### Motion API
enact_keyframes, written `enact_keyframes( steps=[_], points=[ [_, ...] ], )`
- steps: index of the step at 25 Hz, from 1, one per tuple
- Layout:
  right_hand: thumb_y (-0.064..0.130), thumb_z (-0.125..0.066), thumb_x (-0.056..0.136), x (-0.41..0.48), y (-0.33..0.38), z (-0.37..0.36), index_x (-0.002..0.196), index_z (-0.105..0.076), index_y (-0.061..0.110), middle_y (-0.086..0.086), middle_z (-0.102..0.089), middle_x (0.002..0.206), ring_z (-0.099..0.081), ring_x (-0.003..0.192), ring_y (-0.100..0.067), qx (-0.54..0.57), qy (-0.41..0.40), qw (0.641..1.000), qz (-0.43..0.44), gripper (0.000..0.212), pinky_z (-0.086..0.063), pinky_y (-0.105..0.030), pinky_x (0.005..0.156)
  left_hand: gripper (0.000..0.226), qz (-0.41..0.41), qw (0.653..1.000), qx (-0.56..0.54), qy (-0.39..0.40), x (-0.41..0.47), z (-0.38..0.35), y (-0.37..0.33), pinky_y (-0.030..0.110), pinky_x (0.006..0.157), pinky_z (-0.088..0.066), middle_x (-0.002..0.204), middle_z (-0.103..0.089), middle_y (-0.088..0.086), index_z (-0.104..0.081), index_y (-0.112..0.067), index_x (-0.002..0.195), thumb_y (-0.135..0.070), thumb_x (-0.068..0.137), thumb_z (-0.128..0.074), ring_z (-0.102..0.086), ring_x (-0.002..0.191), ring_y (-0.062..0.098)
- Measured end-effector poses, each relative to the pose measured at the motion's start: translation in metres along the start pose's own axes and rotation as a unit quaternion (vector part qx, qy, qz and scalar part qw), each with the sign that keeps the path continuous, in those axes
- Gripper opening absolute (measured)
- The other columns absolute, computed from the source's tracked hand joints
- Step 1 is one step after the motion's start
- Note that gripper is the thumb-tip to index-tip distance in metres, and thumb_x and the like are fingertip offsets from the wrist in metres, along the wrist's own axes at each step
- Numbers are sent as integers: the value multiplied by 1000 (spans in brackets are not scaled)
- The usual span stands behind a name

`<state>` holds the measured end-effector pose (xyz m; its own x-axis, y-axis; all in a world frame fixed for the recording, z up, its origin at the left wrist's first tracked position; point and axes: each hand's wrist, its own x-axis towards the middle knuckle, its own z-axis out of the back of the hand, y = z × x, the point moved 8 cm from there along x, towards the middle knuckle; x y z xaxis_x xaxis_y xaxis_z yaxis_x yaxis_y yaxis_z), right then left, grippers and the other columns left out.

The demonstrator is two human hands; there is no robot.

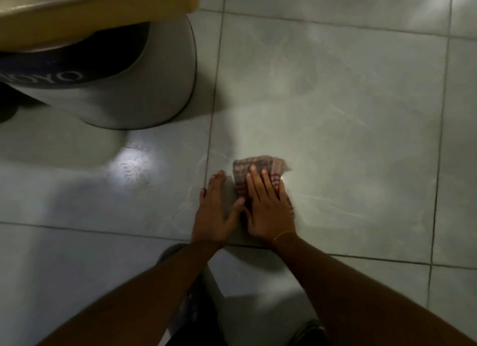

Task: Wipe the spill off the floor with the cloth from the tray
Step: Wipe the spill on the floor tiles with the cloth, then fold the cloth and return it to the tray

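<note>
Your right hand (268, 211) presses flat, fingers spread, on the cloth (258, 172); your left hand (215, 214) lies open on the floor (335, 113), holding nothing.

I see a round grey bin (134, 87) at upper left, with a dark band (77, 59) bearing pale letters I cannot read in full. Just above the bin, a yellowish ledge (98, 12) overhangs its top. Below the bin, a bright glare patch (131, 165) shines.

Grey bin (144, 87): dark band reads "OYO", inverted.
</note>
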<state>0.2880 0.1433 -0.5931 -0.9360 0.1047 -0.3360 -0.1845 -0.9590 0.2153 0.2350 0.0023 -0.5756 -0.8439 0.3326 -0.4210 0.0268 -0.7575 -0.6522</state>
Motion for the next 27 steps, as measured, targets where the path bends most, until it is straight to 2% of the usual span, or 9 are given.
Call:
enact_keyframes(
  steps=[2, 6, 9, 11, 13, 16, 20, 23, 27],
  points=[
    [56, -43, 101, -35, -20, 0, 169, -22, 18, -2, -12, 179, -17, 165, -27, -6, 14, 1000, -22, 81, -23, -65, 127, 75, 15, 999, 18, -38, -2, 4, -12, 38, 129, -25, 170, -36, 8, -28, -14, 166, -45, 104, -57, -35, 158, 25],
    [46, -53, 101, -70, -71, 27, 164, -32, 17, -9, -25, 175, -28, 161, -34, 50, -39, 953, -295, 71, -34, -67, 115, 74, 45, 998, -26, -21, -6, -12, -46, 27, 95, -51, 132, -67, 9, -25, -31, 161, -29, 99, -66, -68, 115, 25],
    [28, -75, 84, -85, -96, 37, 154, -39, 18, -11, -37, 162, -40, 147, -36, 207, -100, 797, -558, 80, -44, -60, 106, 78, 86, 992, -74, 49, 4, -47, -74, 39, 92, -61, 113, -75, 7, -26, -30, 155, -26, 93, -73, -74, 102, 26],
    [23, -79, 80, -84, -101, 28, 143, -49, 15, -14, -55, 144, -53, 134, -38, 317, -89, 719, -613, 70, -45, -55, 106, 66, 136, 985, -63, 84, 15, -66, -87, 42, 95, -61, 117, -76, 13, -46, -18, 145, -33, 89, -77, -74, 108, 32],
    [29, -76, 85, -75, -100, 21, 126, -64, 9, -18, -71, 123, -68, 113, -39, 402, -57, 691, -598, 48, -51, -44, 95, 44, 171, 974, -37, 145, 24, -80, -97, 39, 95, -59, 115, -77, 15, -68, -10, 121, -39, 89, -77, -73, 110, 34],
    [33, -73, 87, -67, -97, 31, 111, -76, 9, -19, -78, 110, -69, 91, -34, 487, -40, 655, -577, 33, -55, -36, 86, 30, 221, 953, -57, 197, 30, -70, -110, 38, 100, -58, 114, -78, 15, -76, -7, 109, -32, 92, -74, -73, 113, 34],
    [24, -70, 68, -49, -82, 91, 107, -62, 22, -27, -74, 112, -72, 106, -48, 583, -73, 619, -521, 40, -60, -61, 93, 11, 243, 938, -148, 199, 40, -6, -141, 48, 97, -62, 118, -76, 21, -66, -13, 97, -20, 92, -73, -75, 111, 36],
    [11, -64, 79, -20, -70, 179, 123, -43, 37, -26, -71, 119, -70, 111, -47, 604, -112, 649, -449, 55, -57, -63, 99, 27, 167, 954, -189, 161, 58, 71, -191, 44, 92, -62, 118, -68, 23, -56, -17, 114, -6, 92, -68, -69, 100, 32],
    [-1, -61, 82, 42, -44, 326, 128, -65, 21, -8, -74, 123, -71, 116, -31, 570, -187, 735, -318, 52, -56, -51, 106, 31, 48, 964, -239, 110, 88, 185, -282, 32, 84, -66, 113, -77, 13, -74, -12, 119, 1, 91, -68, -76, 98, 23]
  ],
)
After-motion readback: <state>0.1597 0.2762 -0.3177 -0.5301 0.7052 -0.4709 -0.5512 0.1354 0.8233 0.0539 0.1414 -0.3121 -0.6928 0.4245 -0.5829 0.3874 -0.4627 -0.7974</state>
